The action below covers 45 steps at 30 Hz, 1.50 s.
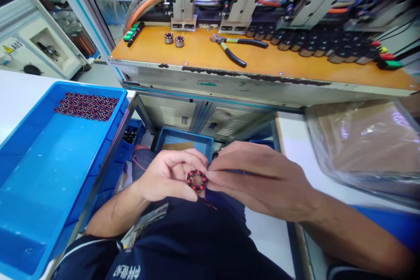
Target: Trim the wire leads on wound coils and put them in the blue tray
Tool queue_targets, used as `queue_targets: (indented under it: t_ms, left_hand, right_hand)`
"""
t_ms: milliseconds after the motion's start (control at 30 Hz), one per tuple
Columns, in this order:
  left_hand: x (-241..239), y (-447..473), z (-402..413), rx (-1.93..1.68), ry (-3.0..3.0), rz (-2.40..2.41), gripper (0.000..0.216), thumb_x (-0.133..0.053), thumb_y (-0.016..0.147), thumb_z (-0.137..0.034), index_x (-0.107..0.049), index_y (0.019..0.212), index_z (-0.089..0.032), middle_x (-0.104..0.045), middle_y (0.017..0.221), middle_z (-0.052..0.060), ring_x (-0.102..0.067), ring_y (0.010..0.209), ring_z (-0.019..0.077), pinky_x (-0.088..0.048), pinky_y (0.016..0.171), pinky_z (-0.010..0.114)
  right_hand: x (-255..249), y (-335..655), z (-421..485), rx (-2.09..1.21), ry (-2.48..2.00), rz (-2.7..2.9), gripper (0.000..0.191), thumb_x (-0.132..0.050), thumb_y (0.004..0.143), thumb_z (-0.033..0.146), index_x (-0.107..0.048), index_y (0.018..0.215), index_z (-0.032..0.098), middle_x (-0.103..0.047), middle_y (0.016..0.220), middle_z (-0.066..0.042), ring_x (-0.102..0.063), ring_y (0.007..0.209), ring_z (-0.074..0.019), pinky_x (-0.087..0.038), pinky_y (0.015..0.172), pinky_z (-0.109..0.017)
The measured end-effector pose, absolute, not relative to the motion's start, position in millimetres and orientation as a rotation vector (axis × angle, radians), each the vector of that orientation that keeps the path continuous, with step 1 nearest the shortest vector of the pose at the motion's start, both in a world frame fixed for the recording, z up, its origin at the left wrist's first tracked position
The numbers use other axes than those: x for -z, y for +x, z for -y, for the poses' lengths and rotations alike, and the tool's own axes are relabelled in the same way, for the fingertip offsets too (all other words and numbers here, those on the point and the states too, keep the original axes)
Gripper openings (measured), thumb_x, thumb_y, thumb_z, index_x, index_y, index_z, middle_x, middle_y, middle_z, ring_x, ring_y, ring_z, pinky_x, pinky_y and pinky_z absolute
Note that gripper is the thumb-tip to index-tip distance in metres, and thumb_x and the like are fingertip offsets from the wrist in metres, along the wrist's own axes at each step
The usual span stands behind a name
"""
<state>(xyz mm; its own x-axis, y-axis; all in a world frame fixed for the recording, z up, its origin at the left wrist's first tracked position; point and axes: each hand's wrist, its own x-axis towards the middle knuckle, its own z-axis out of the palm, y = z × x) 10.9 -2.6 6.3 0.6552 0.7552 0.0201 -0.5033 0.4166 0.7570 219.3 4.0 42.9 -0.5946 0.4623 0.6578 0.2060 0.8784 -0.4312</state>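
Note:
A small ring-shaped motor stator (197, 180), wound with red wire, is held in front of my body. My left hand (167, 175) is closed around it, thumb below and fingers behind. At the stator's right edge, the thumb and fingertips of my right hand (262, 179) are pinched together; whatever lies between them is hidden. A thin red wire end (210, 204) hangs just below the stator. Another loose red wire (139, 162) lies on my leg at the left.
At left, a blue tray (49, 175) holds many packed stators (87, 106). The orange machine bench (147, 52) ahead carries two stators (174, 40), pliers (239, 46), a black pen (135, 35) and rows of dark cylindrical parts (311, 43). Plastic-wrapped cardboard (370, 135) lies at right.

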Motion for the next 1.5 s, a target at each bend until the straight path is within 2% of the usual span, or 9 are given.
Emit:
queue_targets:
  t_ms: [400, 533, 700, 867, 1033, 1200, 1300, 1400, 1500]
  left_hand:
    - [1, 14, -2, -1.100, 1.221, -0.415, 0.044, -0.086, 0.063, -0.007, -0.078, 0.102, -0.026, -0.063, 0.101, 0.005, -0.063, 0.082, 0.0109, -0.055, 0.072, 0.021]
    - [6, 10, -2, -1.089, 1.215, -0.478, 0.061, -0.090, 0.060, -0.013, -0.071, 0.117, -0.026, -0.065, 0.102, 0.003, -0.063, 0.084, 0.0105, -0.054, 0.075, 0.019]
    - [5, 3, 3, -0.861, 1.157, -0.558, 0.026, -0.074, 0.082, -0.015, -0.068, 0.107, -0.017, -0.068, 0.075, 0.000, -0.064, 0.064, 0.0070, -0.053, 0.061, 0.015]
    - [5, 9, 7, -0.983, 1.081, -0.481, 0.031, -0.066, 0.086, -0.005, -0.066, 0.113, -0.021, -0.073, 0.086, 0.002, -0.073, 0.071, 0.0105, -0.058, 0.063, 0.017]
    - [4, 13, 3, -1.119, 1.127, -0.354, 0.037, -0.075, 0.076, -0.003, -0.071, 0.108, -0.023, -0.066, 0.121, 0.005, -0.074, 0.085, 0.0131, -0.061, 0.075, 0.023]
    - [8, 14, 1, -1.233, 1.150, -0.236, 0.023, -0.084, 0.070, -0.011, -0.070, 0.087, -0.020, -0.073, 0.109, 0.003, -0.069, 0.111, 0.0233, -0.055, 0.100, 0.039]
    - [9, 15, -1, -1.198, 1.041, -0.219, 0.026, -0.084, 0.073, -0.025, -0.069, 0.095, -0.023, -0.074, 0.105, 0.002, -0.064, 0.121, 0.0235, -0.050, 0.105, 0.038]
    - [5, 16, -5, -0.994, 0.996, -0.383, 0.045, -0.076, 0.078, -0.049, -0.068, 0.109, -0.018, -0.072, 0.104, 0.008, -0.069, 0.104, 0.0204, -0.055, 0.089, 0.029]
    - [-1, 17, -9, -0.673, 0.996, -0.481, 0.053, -0.063, 0.084, -0.061, -0.068, 0.094, -0.009, -0.067, 0.073, 0.007, -0.063, 0.061, 0.0124, -0.049, 0.057, 0.022]
  right_hand:
    - [-35, 207, 8, -0.451, -0.690, 2.050, 0.007, -0.060, 0.089, 0.008, -0.063, 0.091, 0.015, -0.068, 0.081, -0.006, -0.067, 0.074, -0.0117, -0.057, 0.069, -0.022]
    - [-24, 203, 6, -0.393, -0.673, 1.981, 0.007, -0.057, 0.090, 0.008, -0.059, 0.090, 0.015, -0.066, 0.079, -0.006, -0.065, 0.072, -0.0116, -0.057, 0.065, -0.021]
    - [-18, 205, 5, -0.316, -0.669, 1.989, 0.007, -0.057, 0.089, 0.008, -0.059, 0.091, 0.015, -0.065, 0.078, -0.006, -0.063, 0.070, -0.0119, -0.056, 0.063, -0.023]
    - [-16, 202, 9, -0.255, -0.731, 1.958, 0.009, -0.059, 0.087, 0.004, -0.060, 0.090, 0.013, -0.065, 0.079, -0.006, -0.062, 0.071, -0.0115, -0.055, 0.065, -0.023]
    - [-20, 202, 11, -0.227, -0.847, 1.939, 0.009, -0.058, 0.088, 0.005, -0.061, 0.089, 0.014, -0.065, 0.080, -0.006, -0.063, 0.072, -0.0100, -0.055, 0.067, -0.020]
    - [-21, 205, 9, -0.278, -0.755, 1.932, 0.007, -0.056, 0.090, 0.008, -0.058, 0.089, 0.015, -0.064, 0.077, -0.004, -0.062, 0.068, -0.0099, -0.056, 0.063, -0.022]
    - [-20, 207, 8, -0.234, -0.632, 1.950, 0.005, -0.055, 0.093, 0.010, -0.056, 0.091, 0.014, -0.064, 0.077, -0.005, -0.063, 0.068, -0.0111, -0.058, 0.063, -0.025]
    - [-18, 211, 7, -0.136, -0.570, 2.009, 0.007, -0.055, 0.095, 0.012, -0.058, 0.089, 0.014, -0.065, 0.076, -0.005, -0.065, 0.069, -0.0120, -0.058, 0.062, -0.026]
    - [-17, 214, 6, -0.033, -0.567, 2.033, 0.010, -0.054, 0.096, 0.013, -0.060, 0.087, 0.014, -0.066, 0.075, -0.004, -0.066, 0.070, -0.0120, -0.057, 0.061, -0.025]
